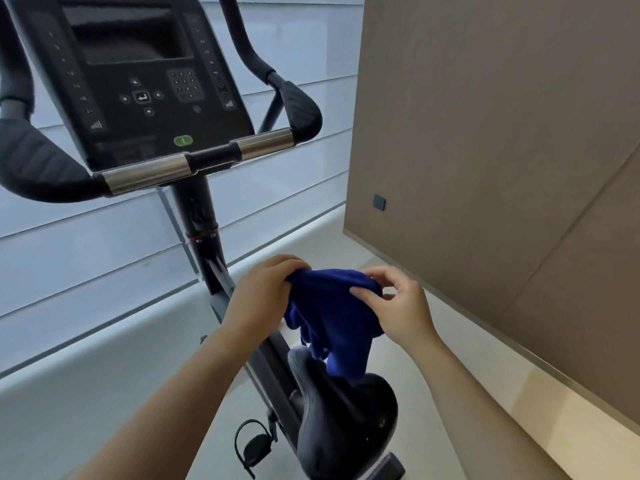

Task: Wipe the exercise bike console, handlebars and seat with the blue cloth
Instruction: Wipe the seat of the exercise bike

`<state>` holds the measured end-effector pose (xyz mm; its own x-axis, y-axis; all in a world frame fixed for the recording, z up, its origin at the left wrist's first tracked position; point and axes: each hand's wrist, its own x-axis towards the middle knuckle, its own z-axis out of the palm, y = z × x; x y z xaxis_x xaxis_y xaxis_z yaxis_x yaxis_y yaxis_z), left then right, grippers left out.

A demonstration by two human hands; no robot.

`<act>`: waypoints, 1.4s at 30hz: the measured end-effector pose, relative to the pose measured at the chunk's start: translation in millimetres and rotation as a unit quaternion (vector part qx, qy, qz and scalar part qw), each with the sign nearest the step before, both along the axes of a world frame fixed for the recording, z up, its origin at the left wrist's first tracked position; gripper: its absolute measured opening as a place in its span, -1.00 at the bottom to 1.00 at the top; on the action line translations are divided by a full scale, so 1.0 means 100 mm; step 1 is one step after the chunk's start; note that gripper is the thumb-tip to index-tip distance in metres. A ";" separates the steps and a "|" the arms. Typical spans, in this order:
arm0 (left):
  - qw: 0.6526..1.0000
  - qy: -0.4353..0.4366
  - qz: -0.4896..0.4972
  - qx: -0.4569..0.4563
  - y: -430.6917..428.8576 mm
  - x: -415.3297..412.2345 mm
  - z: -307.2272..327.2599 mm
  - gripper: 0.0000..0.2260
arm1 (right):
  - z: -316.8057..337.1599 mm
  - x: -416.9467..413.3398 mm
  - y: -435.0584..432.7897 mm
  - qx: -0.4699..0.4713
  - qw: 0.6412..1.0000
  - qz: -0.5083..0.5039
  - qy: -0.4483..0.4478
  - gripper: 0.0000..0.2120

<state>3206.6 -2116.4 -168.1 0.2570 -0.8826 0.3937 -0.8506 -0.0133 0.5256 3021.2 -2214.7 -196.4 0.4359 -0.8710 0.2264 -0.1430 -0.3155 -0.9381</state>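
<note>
Holding cloth (332, 306) bunched between left hand (258, 296) and right hand (398, 306), fingers pinching its top edge, just above seat (349, 420). Not touching console (145, 81) or handlebars (194, 164); judging wiping not started, or seat pending.

The cloth (332, 313) is seen in deep blue. The console (138, 81) is rendered in black with a green button (183, 140). The handlebars (194, 161) are banded black and silver; the seat (346, 417) is black. The wall panels (502, 150) are coloured brown.
</note>
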 end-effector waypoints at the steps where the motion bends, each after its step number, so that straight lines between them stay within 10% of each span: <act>1: 1.000 0.008 0.000 0.001 -0.03 -0.02 0.02 -0.62 | 0.01 -0.06 -0.03 -0.001 1.000 -0.009 -0.005 -0.81; 8: 0.998 0.057 -0.025 -0.001 -0.35 -0.15 0.11 -0.58 | -0.05 -0.33 -0.08 -0.024 0.994 0.012 0.110 -0.56; 11: 0.996 0.066 -0.053 0.005 -0.50 -0.07 0.12 -0.55 | -0.08 -0.36 -0.12 -0.071 0.981 -0.021 0.177 -0.77; 31: 0.920 0.086 -0.383 0.017 -0.79 0.85 0.25 -0.87 | 0.23 0.51 0.65 -0.117 0.926 -0.352 0.068 -0.83; 42: 0.891 0.031 -0.426 0.157 -0.77 0.79 -0.56 -0.90 | -0.33 0.54 1.00 0.115 0.902 -0.349 0.228 -0.90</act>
<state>3285.6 -2193.5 -223.8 -0.5459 -0.8316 0.1023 -0.5918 0.4691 0.6555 3074.9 -2114.3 -229.4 -0.2352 -0.9702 -0.0589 -0.6185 0.1962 -0.7609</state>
